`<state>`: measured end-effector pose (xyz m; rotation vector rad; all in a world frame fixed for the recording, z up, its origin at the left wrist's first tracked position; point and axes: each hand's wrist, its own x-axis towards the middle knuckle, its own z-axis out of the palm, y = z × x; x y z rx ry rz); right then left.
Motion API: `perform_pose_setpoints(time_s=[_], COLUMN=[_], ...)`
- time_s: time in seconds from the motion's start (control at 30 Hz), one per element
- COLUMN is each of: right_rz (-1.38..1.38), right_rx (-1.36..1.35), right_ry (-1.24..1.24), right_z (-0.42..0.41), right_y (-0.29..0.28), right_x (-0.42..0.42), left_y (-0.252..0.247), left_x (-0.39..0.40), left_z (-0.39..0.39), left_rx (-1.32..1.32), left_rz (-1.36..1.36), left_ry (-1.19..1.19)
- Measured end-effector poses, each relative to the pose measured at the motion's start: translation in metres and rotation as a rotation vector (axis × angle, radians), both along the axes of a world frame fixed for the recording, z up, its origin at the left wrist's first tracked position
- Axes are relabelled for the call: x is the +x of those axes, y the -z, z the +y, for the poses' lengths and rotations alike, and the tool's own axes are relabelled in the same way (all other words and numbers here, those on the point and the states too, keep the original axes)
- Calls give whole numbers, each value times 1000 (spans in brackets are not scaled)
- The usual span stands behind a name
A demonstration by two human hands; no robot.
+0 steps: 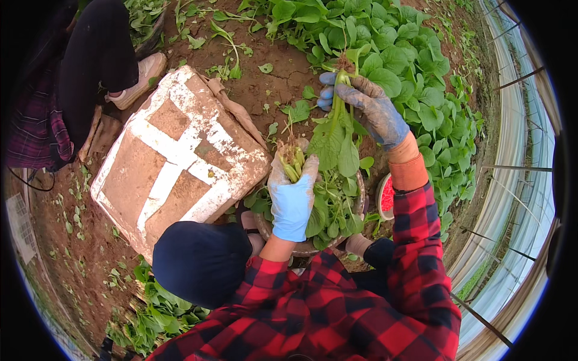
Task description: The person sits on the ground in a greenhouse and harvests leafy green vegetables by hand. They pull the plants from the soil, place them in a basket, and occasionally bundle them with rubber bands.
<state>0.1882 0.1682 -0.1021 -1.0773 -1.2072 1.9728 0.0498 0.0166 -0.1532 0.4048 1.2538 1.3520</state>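
My left hand (292, 194), in a soiled light-blue glove, is closed around a bunch of leafy green stems (292, 163) with the root ends up. To its upper right, my right hand (368, 106), in a muddy blue-grey glove, grips a leafy green plant (338, 131) near its roots, leaves hanging down. Beneath both hands, between my feet, sits a round basin (360, 198) holding more loose greens (332, 216). Part of its rim is hidden by my left arm and the leaves.
A dirt-caked box with white tape (176, 158) stands at left. Beyond it sits another person (97, 49). Growing greens (406, 67) fill the upper right. A bowl of red pieces (386, 198) is by my right forearm. Cut greens (158, 316) lie at lower left; plastic sheeting (519, 158) runs along the right.
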Motion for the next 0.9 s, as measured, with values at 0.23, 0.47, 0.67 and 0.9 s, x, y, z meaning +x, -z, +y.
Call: perform_pose_setpoints(time_s=[0.23, 0.47, 0.67, 0.9], right_rz=[149, 134, 291, 188], right_rx=[64, 192, 491, 180], right_ry=[495, 820, 796, 526], right_z=[-98, -94, -106, -172], right_y=[-12, -71, -100, -68], right_x=[-21, 8, 79, 61], left_y=[-30, -63, -55, -48], left_x=[-4, -3, -9, -18], left_z=[-22, -49, -65, -66], left_rx=[71, 396, 341, 466], left_rz=[151, 1076, 1244, 1281], left_ry=[501, 575, 666, 474])
